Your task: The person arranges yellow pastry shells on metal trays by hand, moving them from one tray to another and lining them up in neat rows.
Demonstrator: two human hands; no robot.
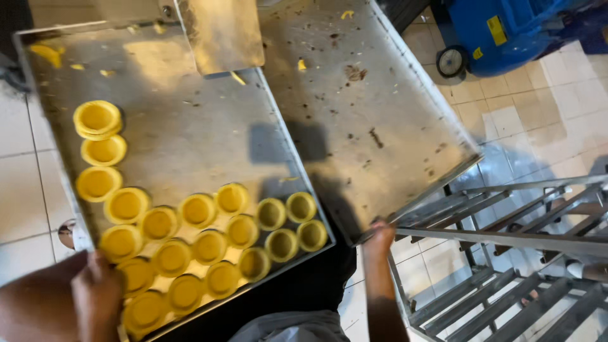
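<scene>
Both hands sit low in the view, close to the person's body. Left hand is closed on the near corner of a big metal tray, and the thumb rests on the rim. Yellow pastry cups fill the near end of that tray in packed rows, and a few more run up its left side. Some cups lie right next to the left hand, so a squeeze or a bump could crush them. Only one hand holds this tray, and the far end has no cups on it, so the weight sits near the hand. If the tray tips, the cups could slide together or fall on the white tiled floor. Right hand grips the near edge of a second tray, which has only crumbs and dark bits on it. That tray tilts over a metal rack on the right. Its edge could knock the rack or the first tray, since the two trays lie just beside each other. Farther off, a blue machine with a small wheel stands on the floor.
</scene>
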